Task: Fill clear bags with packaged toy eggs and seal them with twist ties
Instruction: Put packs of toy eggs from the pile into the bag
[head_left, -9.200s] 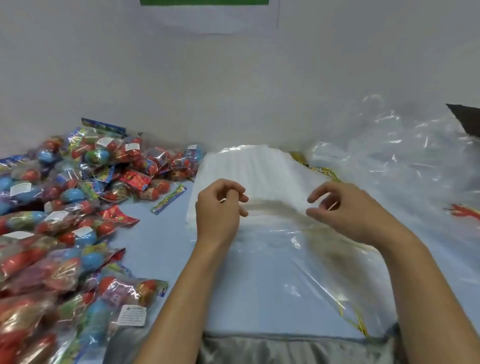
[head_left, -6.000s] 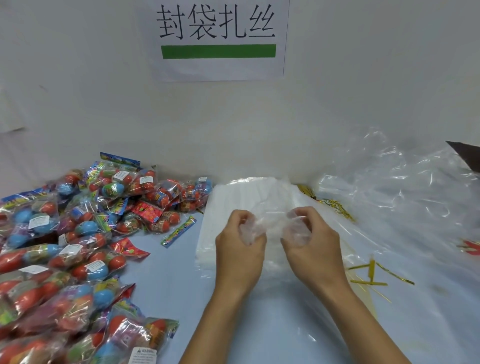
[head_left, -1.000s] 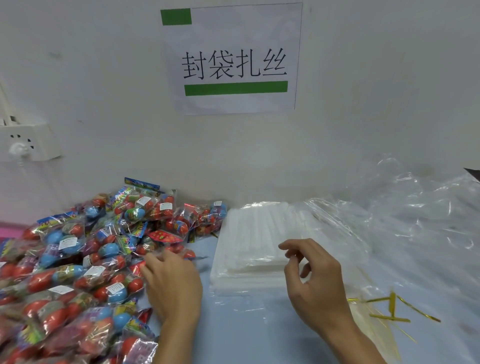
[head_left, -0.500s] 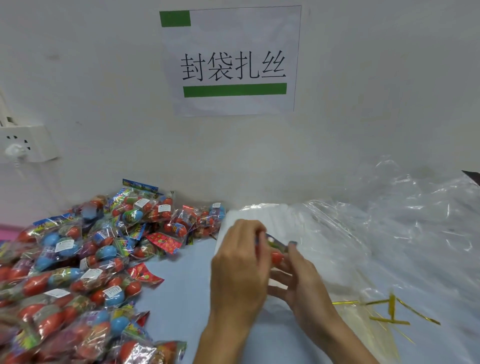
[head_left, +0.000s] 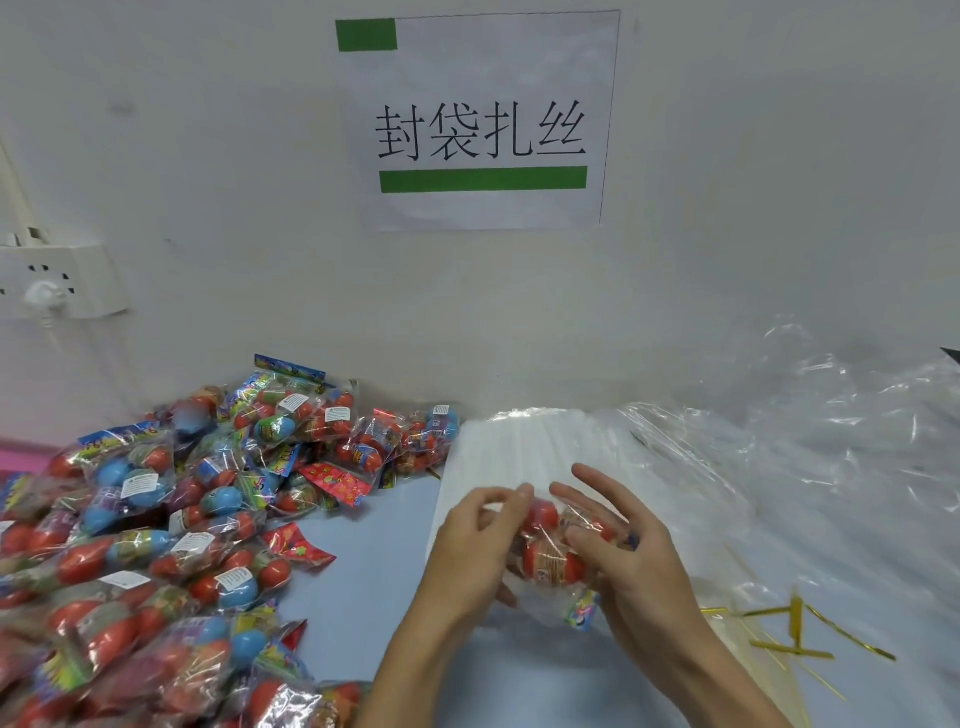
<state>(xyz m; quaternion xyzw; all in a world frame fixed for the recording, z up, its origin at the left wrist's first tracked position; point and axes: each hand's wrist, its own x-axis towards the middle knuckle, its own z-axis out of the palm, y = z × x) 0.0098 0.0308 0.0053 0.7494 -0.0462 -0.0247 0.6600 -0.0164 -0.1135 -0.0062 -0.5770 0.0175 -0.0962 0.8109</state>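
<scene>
Where hands (head_left: 470, 558) meet, egg pack (head_left: 550, 551) between

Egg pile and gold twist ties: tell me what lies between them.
In the head view, between the egg pile and gold twist ties lie bare blue table, the clear-bag stack, and both hands holding an egg pack.

Both hands, left hand (head_left: 470, 551) and right hand (head_left: 631, 558), are bare, forearms unsleeved, no rings.

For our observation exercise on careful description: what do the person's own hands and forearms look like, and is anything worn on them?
Both the left hand and the right hand are bare, with no gloves, rings, watch or bracelets showing. Both forearms are uncovered as far as the frame shows, with no sleeves in view. Fingernails look short and unpainted.
</scene>
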